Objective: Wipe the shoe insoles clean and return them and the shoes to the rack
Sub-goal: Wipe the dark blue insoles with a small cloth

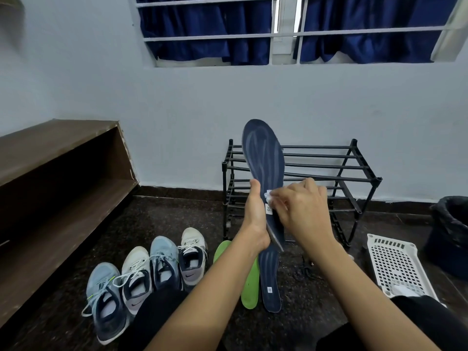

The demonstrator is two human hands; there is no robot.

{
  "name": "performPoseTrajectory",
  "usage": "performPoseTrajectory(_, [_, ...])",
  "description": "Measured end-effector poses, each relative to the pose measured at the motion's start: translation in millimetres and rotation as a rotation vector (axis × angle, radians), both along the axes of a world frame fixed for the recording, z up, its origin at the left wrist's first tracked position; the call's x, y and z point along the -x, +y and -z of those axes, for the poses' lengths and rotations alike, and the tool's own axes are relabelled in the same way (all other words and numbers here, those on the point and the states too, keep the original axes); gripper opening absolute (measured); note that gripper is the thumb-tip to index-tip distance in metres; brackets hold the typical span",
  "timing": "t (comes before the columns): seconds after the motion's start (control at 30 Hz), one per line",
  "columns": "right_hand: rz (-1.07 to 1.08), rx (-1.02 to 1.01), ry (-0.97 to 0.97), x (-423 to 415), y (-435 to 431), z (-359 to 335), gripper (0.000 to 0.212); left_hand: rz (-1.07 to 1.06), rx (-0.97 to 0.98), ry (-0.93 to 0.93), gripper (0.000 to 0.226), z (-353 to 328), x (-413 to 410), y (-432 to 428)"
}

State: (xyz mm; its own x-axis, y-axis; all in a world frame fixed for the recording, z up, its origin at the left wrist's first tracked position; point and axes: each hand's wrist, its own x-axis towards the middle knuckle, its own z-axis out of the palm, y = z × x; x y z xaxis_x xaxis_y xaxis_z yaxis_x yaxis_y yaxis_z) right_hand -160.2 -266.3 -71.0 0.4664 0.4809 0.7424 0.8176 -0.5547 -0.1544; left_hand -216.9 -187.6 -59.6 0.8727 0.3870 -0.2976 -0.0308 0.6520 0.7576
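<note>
Left hand grips dark navy foam insole upright at heel, steadying it; right hand pinches small white wipe against its face. Black metal rack just beyond hands.

held insole: navy with a paler curved pattern, upright, toe end up, in front of the rack; gripped near the heel by left hand.
wipe: small, white, pressed against held insole under right hand.
floor insole: navy, flat on dark floor, small white label near heel.
green insole: bright green, flat, just left of floor insole.
shoes: four laced sneakers in a row, alternating light blue and white, toes toward wall.
rack: black tube frame, upright against wall.
</note>
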Motion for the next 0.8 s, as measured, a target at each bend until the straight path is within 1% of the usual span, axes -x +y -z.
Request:
performPoseTrajectory(0.1, [0.023, -0.017, -0.022, 3.1, -0.2, 0.4, 0.017, 0.004, 0.026, -0.021, 0.074, -2.3, 0.2, 2.8])
performPoseTrajectory(0.2, [-0.002, -0.003, 0.003, 10.7, -1.2, 8.0, 0.004, -0.018, 0.055, -0.052, 0.075, -3.4, -2.4, 13.0])
performPoseTrajectory(0.23, [-0.016, 0.001, 0.032, 12.8, -1.7, 10.9, 0.004, -0.041, 0.067, -0.067, 0.072, -3.4, -3.6, 15.5])
performPoseTrajectory(0.33, [-0.037, 0.017, 0.076, 14.9, -4.6, 15.8, 0.011, -0.076, 0.097, -0.091, 0.068, -1.3, -7.2, 20.3])
performPoseTrajectory(0.4, [-0.017, 0.028, 0.041, 13.7, -5.8, 14.2, 0.009, -0.072, 0.099, -0.078, 0.072, -1.3, -7.0, 19.3])
performPoseTrajectory(0.5, [0.041, 0.028, -0.081, 8.9, -3.5, 10.1, 0.002, -0.019, 0.068, -0.061, 0.079, -0.3, -4.9, 12.9])
performPoseTrajectory(0.53, [0.067, 0.025, -0.103, 7.2, -2.2, 8.1, 0.004, -0.012, 0.059, -0.054, 0.078, 1.0, -4.1, 9.7])
performPoseTrajectory(0.57, [0.093, 0.025, -0.107, 5.2, -0.8, 5.9, 0.011, 0.000, 0.057, -0.056, 0.077, 2.3, -3.5, 6.5])
performPoseTrajectory(0.63, [0.113, 0.012, -0.081, 1.0, 0.6, 1.3, 0.026, 0.025, 0.052, -0.053, 0.073, 6.1, -4.5, 2.7])
performPoseTrajectory(0.67, [0.107, -0.005, -0.055, 0.4, 0.9, -0.5, 0.030, 0.029, 0.049, -0.049, 0.072, 7.3, -5.7, 2.6])
performPoseTrajectory(0.7, [0.090, -0.027, -0.026, 1.1, 0.9, -1.5, 0.029, 0.033, 0.051, -0.051, 0.072, 6.3, -5.5, 3.2])
performPoseTrajectory(0.8, [-0.009, -0.073, 0.098, 9.5, 2.4, 1.2, 0.012, 0.021, 0.058, -0.062, 0.075, 3.2, -7.3, 14.0])
